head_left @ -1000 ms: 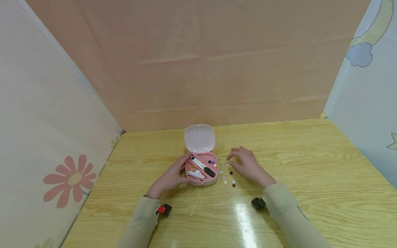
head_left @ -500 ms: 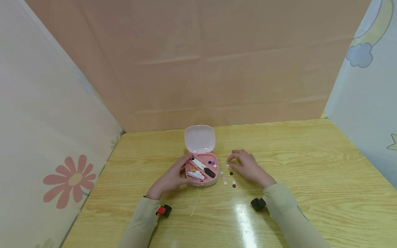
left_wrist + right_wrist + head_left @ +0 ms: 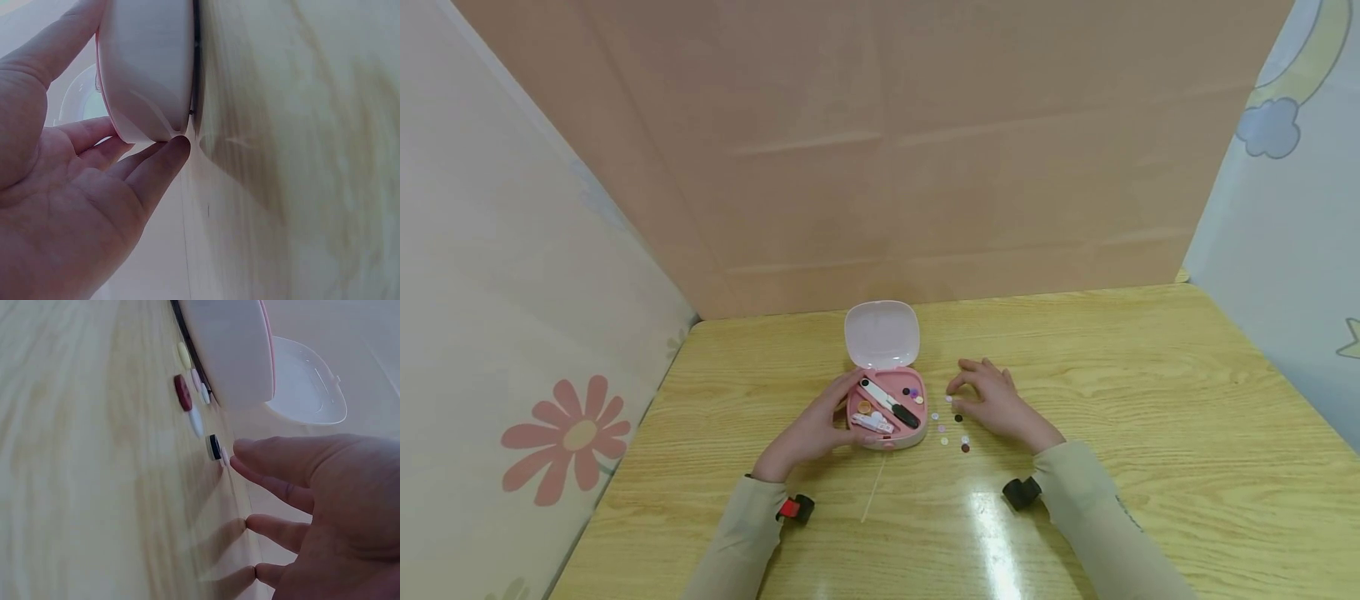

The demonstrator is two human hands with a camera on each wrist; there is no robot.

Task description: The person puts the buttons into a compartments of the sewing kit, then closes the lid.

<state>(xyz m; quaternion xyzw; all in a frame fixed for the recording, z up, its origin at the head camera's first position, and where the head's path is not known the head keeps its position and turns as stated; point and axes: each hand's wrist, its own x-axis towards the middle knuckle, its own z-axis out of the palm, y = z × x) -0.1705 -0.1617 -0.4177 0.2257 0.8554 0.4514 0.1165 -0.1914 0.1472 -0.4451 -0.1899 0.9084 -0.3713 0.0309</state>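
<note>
My left hand holds a small pink-and-white box from its left side, thumb at the front corner and fingers along the side and back. The box's lid stands raised. Inside, a white-and-black tool lies diagonally between compartments holding several buttons and a white item. To the right of the box, my right hand has its thumb and index fingertips right at a pale button on the table. In the right wrist view the other fingertips touch the tabletop.
Several loose buttons lie between box and right hand, among them a black button and a dark red button. A thin pale strip extends in front of the box on the wooden table. A brown backdrop rises behind.
My right hand has come slightly down and nearer to me, its index finger and thumb closing in around the pale button. The left hand keeps its place on the box.
</note>
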